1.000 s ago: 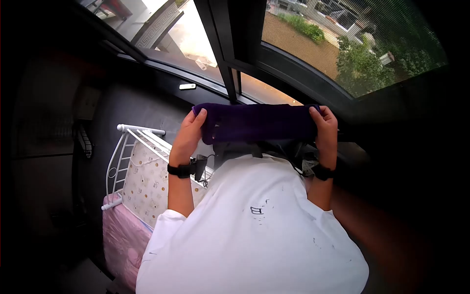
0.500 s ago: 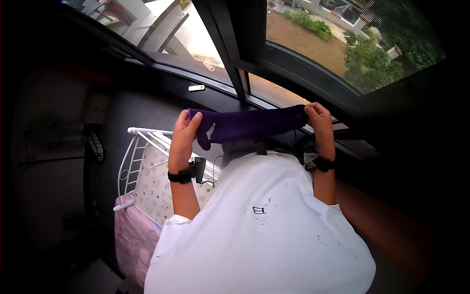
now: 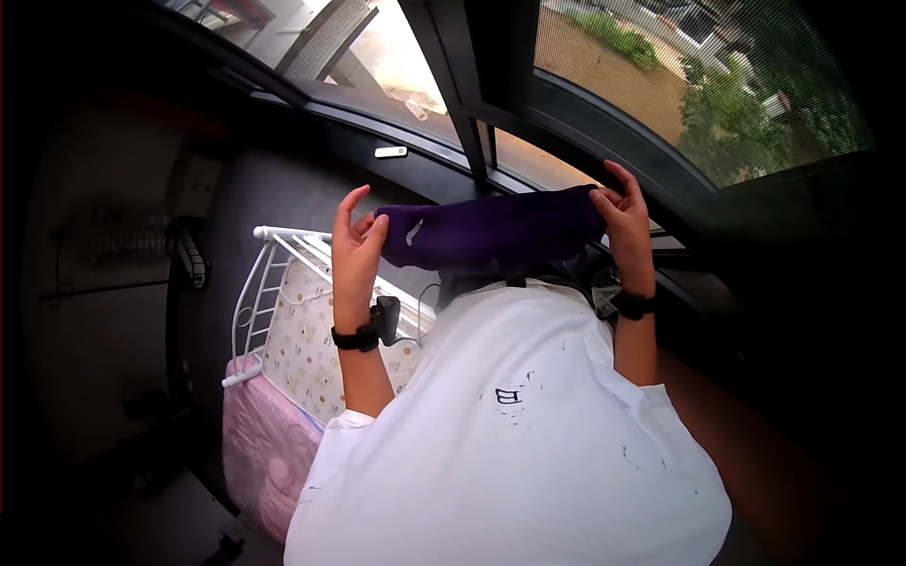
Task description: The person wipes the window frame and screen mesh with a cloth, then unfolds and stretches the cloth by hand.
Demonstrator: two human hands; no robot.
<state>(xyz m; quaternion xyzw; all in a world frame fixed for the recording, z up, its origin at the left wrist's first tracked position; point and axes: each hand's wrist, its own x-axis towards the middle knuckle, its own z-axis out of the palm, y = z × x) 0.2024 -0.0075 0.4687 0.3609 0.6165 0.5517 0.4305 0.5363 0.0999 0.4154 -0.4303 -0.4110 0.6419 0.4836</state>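
Observation:
A dark purple cloth [image 3: 491, 229] is stretched sideways in the air in front of my body, with a small whitish mark near its left end. My left hand [image 3: 356, 247] pinches the cloth's left end between thumb and fingers, with the index finger raised. At the right end, my right hand [image 3: 623, 219] grips the upper corner, its index finger pointing up. Each wrist wears a black band; a dark device sits on the left one [image 3: 357, 338].
A white metal bed frame [image 3: 247, 307] holds a patterned mattress [image 3: 307, 354] at my left, beside pink plastic-wrapped bedding [image 3: 267, 453]. Ahead are dark-framed windows [image 3: 453, 75]. A small white remote-like object [image 3: 391, 152] lies near the window's base.
The cloth's drooping left end has been drawn up and the cloth looks broader. Index fingers of both hands have lifted off it. The view has shifted slightly.

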